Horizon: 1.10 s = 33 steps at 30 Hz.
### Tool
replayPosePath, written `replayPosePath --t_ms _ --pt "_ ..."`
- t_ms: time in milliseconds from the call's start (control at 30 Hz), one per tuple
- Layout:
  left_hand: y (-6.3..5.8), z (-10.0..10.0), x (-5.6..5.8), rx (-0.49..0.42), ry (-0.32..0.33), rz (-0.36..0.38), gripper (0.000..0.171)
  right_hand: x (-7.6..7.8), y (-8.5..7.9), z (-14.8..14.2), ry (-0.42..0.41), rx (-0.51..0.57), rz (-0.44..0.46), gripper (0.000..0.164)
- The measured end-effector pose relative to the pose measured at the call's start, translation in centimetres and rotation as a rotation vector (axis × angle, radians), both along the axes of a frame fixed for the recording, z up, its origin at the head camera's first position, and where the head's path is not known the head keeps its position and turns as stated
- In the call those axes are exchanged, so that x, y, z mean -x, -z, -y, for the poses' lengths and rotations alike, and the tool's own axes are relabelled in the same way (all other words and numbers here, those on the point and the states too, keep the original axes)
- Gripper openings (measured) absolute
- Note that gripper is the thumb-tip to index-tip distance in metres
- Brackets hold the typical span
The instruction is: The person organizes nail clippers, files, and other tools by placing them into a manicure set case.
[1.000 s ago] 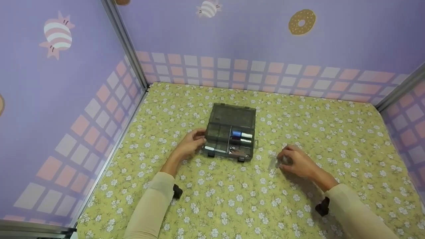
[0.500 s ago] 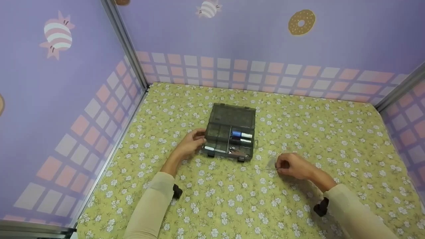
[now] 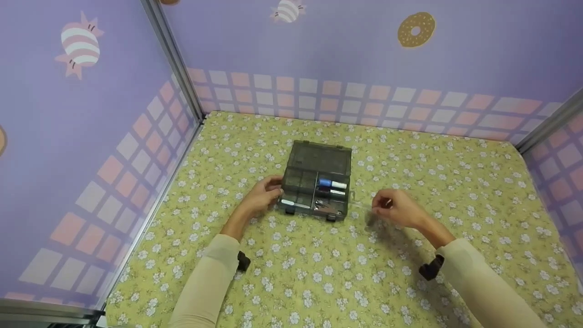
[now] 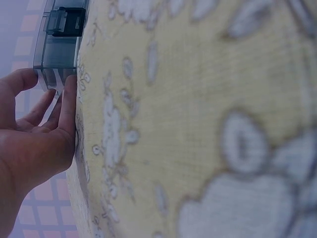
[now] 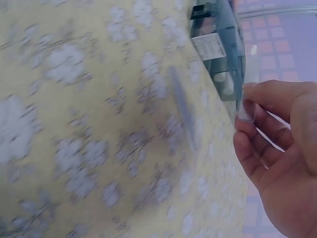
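A smoky-grey plastic compartment box (image 3: 314, 191) lies on the cloth with its lid (image 3: 322, 157) folded back. My left hand (image 3: 258, 198) touches the box's left wall with its fingertips; in the left wrist view they meet the box's end. Just right of the box, my right hand (image 3: 396, 207) pinches a thin, clear plastic strip (image 5: 247, 110) between thumb and fingers. The strip points at the box's right side; its exact kind cannot be told. Inside lie a blue bottle with a white cap (image 3: 332, 184), a dark bottle with a pale cap (image 3: 331, 192) and small metal pieces (image 3: 325, 206).
A slim white-and-grey stick (image 3: 294, 204) lies in the front left compartment. The table has a yellow flowered cloth (image 3: 300, 273). Purple panels with metal corner posts (image 3: 175, 64) stand at the back and sides.
My right hand first shifts slightly down, then rises and moves left toward the box, with the clear strip in its fingers. My left hand and the box stay in place.
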<state>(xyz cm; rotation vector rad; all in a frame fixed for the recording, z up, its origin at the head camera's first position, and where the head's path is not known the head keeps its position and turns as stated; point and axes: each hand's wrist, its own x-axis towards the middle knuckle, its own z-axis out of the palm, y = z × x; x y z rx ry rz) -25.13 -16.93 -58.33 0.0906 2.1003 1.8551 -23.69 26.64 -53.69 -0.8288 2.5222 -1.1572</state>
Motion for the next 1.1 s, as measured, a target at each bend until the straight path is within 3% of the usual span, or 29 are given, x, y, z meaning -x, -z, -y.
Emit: replayPosePath --t_ms 667,867,1100 --pt "0.0 0.0 -0.1 0.007 -0.002 -0.007 0.051 4.3 -1.7 7.9 0.099 -0.001 -0.092 0.005" --pt "-0.1 0.0 -0.1 0.0 0.003 0.0 0.051 5.6 -1.7 10.4 0.115 0.03 -0.1 0.006" --pt "0.1 0.2 -0.1 0.002 0.006 0.008 0.052 6.0 -1.2 13.9 0.149 0.054 -0.097 0.006"
